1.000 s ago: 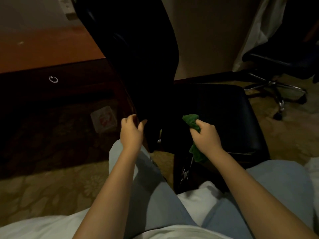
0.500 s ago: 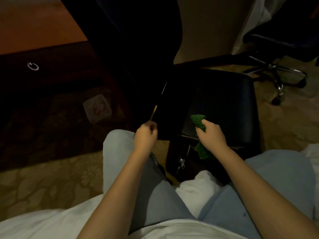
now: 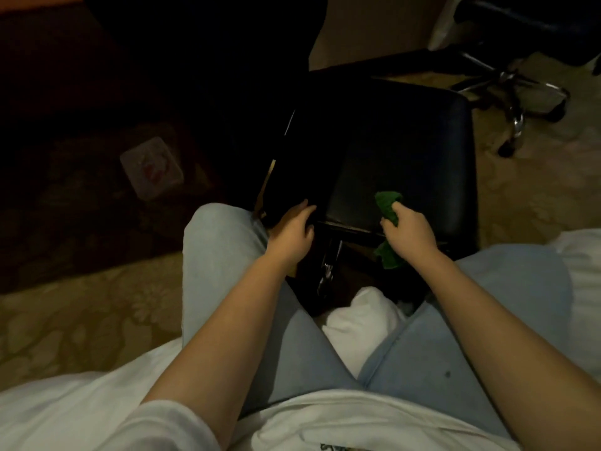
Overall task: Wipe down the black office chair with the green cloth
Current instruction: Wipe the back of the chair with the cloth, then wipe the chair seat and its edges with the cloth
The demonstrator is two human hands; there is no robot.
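Observation:
The black office chair (image 3: 406,151) stands right in front of my knees, its padded seat toward the right and its tall dark backrest rising at the upper left. My left hand (image 3: 291,227) grips the lower edge of the backrest where it meets the seat. My right hand (image 3: 408,231) is closed around the bunched green cloth (image 3: 388,206), which rests against the near edge of the seat; a tail of cloth hangs below my fist. The chair's metal post shows beneath the seat between my hands.
A second office chair with a chrome wheeled base (image 3: 517,92) stands at the upper right. A dark wooden desk (image 3: 48,43) fills the upper left, with a pale square packet (image 3: 151,167) on the patterned carpet below it. White bedding lies under my legs.
The view has tilted down and closer to the seat. My left hand slid from the backrest's edge down to its bottom corner. My right hand with the cloth stayed at the seat's near edge.

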